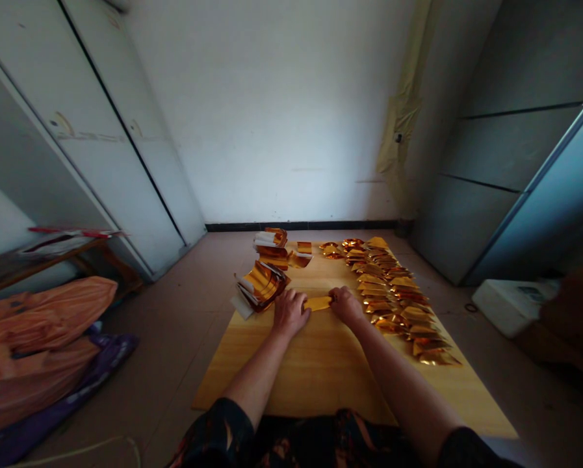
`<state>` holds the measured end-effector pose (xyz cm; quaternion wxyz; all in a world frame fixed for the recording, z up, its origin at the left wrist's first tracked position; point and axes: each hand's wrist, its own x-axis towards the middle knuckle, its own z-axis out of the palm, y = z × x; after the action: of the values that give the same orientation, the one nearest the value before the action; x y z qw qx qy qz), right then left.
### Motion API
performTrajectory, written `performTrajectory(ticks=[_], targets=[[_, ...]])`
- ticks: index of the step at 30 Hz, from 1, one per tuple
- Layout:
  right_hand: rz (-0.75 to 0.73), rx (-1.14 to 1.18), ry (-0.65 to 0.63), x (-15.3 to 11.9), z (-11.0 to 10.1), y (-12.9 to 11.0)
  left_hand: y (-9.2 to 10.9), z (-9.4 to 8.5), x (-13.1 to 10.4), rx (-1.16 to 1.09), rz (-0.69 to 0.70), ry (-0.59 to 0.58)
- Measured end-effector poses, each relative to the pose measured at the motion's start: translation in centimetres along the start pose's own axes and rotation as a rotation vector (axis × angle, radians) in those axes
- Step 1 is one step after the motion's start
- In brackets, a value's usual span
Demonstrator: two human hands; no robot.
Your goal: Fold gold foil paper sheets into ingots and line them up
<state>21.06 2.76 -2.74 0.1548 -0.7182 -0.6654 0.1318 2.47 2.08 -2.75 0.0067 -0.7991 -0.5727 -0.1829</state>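
Between my two hands, just above or on the wooden board (291,351), stretches a narrow folded strip of gold foil paper (318,303). My left hand (291,311) is closed on its left end, and my right hand (346,304) pinches the right end. To the left of my left hand lies a curled stack of gold foil sheets (263,283) with pale backs. Right of my right hand, folded gold foil pieces (374,286) sit in rows, close together. The fingertips are partly hidden by the hands.
A second stack of foil sheets (272,246) and a loose foil sheet (304,247) lie at the board's far side. A grey cabinet (496,143) stands right, a white box (505,302) beside it. Orange and purple bags (52,338) lie left, near a wardrobe (101,130).
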Motion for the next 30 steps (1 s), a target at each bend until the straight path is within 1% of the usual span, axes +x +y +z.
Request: performTrajectory(ticks=[4, 8, 16, 20, 25, 30], targets=[[-0.015, 0.038, 0.051, -0.4, 0.2, 0.2, 0.0, 0.2, 0.0, -0.031, 0.035, 0.014], [-0.038, 0.055, 0.095, -0.9, 0.3, 0.3, 0.1, 0.3, 0.1, -0.042, 0.035, 0.004], [-0.054, 0.081, 0.109, -1.6, -0.2, 0.2, 0.2, 0.6, 0.5, -0.085, -0.036, 0.028], [-0.054, 0.091, 0.130, -1.9, -0.2, 0.1, 0.2, 0.8, 0.4, -0.057, 0.007, 0.034], [-0.126, 0.072, 0.139, -2.2, -0.1, 0.3, 0.4, 0.6, 0.1, 0.004, 0.099, 0.057], [-0.156, 0.039, 0.159, -2.3, 0.4, 0.5, 0.5, 0.5, 0.0, 0.006, 0.081, 0.058]])
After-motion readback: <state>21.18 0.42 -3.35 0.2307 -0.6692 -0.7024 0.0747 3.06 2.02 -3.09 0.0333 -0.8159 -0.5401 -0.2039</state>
